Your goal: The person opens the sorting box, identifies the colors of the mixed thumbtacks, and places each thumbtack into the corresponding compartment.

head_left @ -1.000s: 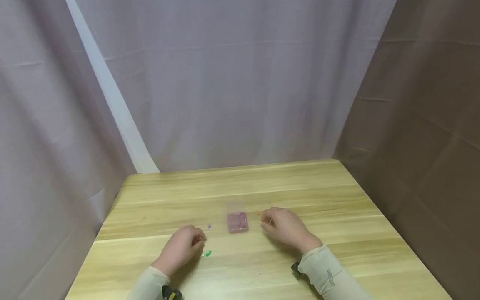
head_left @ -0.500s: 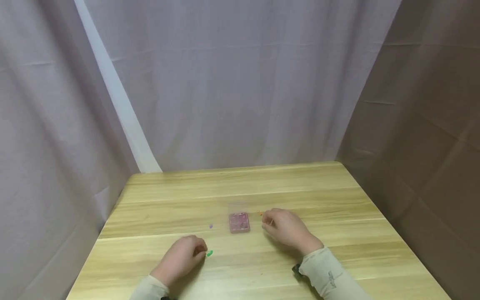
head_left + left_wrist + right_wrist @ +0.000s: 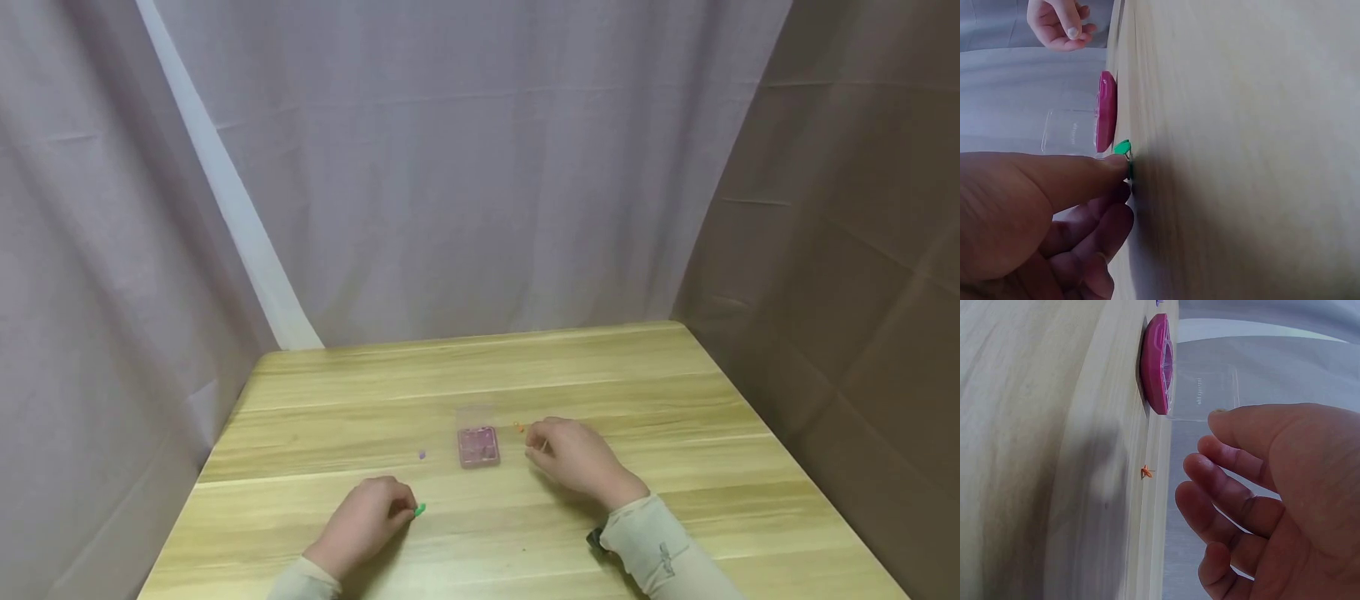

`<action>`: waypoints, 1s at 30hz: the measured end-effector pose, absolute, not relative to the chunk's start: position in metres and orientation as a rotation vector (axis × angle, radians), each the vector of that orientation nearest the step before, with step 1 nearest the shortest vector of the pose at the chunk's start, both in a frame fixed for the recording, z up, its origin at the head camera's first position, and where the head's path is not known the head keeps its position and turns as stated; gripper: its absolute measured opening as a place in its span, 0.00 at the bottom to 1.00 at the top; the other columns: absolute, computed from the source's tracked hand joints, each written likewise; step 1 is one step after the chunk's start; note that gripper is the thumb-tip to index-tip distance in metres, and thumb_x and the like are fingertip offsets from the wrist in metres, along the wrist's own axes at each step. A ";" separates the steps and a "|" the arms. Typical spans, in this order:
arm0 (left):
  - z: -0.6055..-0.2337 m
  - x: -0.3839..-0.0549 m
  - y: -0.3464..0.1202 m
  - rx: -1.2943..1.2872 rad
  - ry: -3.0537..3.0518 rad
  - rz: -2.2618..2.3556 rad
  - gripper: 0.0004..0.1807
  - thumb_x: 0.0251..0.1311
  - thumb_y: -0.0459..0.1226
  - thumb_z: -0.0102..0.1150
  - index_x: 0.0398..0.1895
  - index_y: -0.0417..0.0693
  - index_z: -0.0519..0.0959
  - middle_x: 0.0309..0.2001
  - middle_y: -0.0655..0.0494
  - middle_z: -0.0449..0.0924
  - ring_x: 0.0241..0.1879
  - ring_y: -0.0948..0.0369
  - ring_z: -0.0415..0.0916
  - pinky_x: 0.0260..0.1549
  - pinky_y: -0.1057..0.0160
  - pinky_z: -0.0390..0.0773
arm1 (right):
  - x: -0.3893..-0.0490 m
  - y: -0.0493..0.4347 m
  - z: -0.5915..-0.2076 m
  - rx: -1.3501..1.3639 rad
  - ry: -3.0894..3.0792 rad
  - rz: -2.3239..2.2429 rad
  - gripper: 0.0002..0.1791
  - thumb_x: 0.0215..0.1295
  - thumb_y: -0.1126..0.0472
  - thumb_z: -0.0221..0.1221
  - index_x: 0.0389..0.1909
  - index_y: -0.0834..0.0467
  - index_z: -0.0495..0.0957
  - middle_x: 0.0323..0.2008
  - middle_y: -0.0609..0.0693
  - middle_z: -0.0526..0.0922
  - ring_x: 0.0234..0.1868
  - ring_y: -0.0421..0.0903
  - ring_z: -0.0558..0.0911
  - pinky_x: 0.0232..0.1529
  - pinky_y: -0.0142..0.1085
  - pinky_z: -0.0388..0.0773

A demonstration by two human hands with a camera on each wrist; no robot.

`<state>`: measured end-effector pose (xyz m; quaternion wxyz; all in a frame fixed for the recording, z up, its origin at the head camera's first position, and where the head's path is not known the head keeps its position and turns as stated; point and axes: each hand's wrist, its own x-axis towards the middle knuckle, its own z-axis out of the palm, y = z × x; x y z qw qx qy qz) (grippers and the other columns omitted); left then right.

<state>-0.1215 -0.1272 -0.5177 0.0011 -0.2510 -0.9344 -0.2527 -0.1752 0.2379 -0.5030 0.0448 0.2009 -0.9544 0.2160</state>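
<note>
My left hand (image 3: 365, 521) is low over the table, left of the case. Its thumb and forefinger pinch a small green earring (image 3: 1124, 147); a thin metal post shows beside the thumb, which hides part of the green. Loosely bent, my right hand (image 3: 573, 457) hovers at the right with nothing between its fingers. Just beyond those fingertips lies a small orange earring (image 3: 1147, 471) with a thin pin. Between the hands stands a small magenta case (image 3: 478, 447), divided into compartments. Its clear lid (image 3: 1207, 394) is raised at the back.
A small purple piece (image 3: 422, 454) lies on the table left of the case. The wood-grain table (image 3: 600, 358) has curtains (image 3: 480, 208) behind it and on both sides.
My left hand has moved slightly toward the front edge, and its fingertips have come onto the green earring. The right hand has barely moved.
</note>
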 end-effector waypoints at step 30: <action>-0.519 -0.151 -0.115 -0.735 -2.896 -0.788 0.11 0.70 0.34 0.72 0.31 0.58 0.84 0.29 0.71 0.77 0.31 0.71 0.73 0.36 0.63 0.81 | -0.172 0.244 -0.504 0.596 -2.924 0.640 0.05 0.71 0.55 0.73 0.39 0.44 0.85 0.35 0.35 0.84 0.34 0.36 0.81 0.41 0.41 0.83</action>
